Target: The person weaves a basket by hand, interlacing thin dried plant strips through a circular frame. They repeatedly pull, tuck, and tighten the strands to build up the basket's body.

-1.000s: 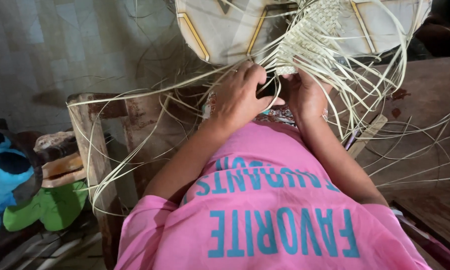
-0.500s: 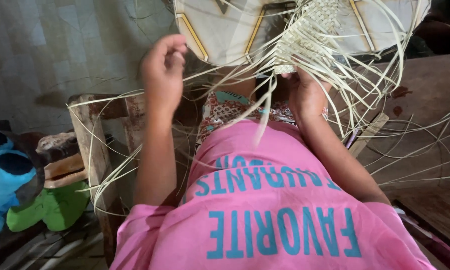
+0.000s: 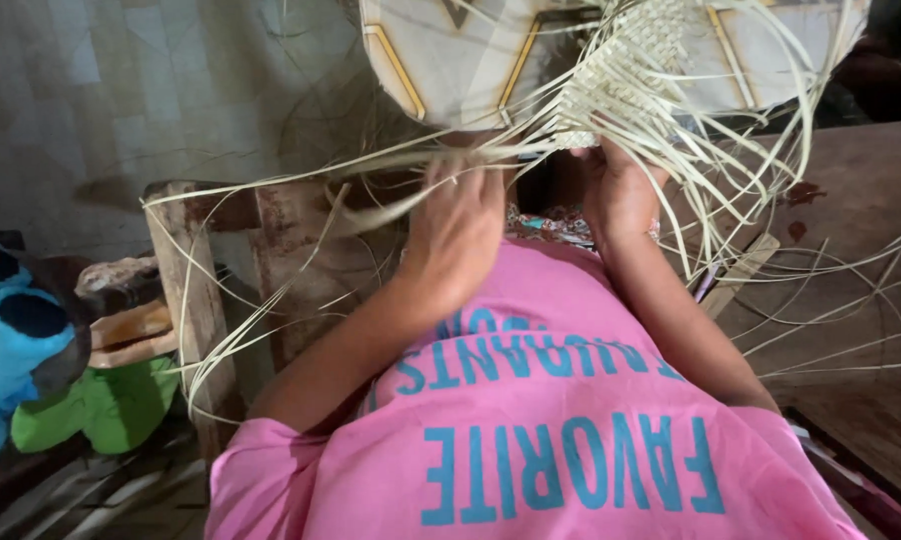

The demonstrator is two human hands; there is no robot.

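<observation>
the left hand [image 3: 458, 235] is curled around a bundle of pale straw strips [image 3: 391, 205], fingers bent over them (knuckles toward the camera). the right hand [image 3: 621, 190] pinches strips at the lower edge of the woven patch [image 3: 621, 75], which lies against a rounded cream form [image 3: 451, 60] above both hands. loose strips fan out right over the wooden table [image 3: 851, 250] and left across a worn wooden frame [image 3: 196, 300], crowding both sides.

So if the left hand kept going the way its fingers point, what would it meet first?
The left hand points up and away, already among the loose pale strips. Next in line looks to be the woven patch on the pale form, though depth is unclear.
</observation>
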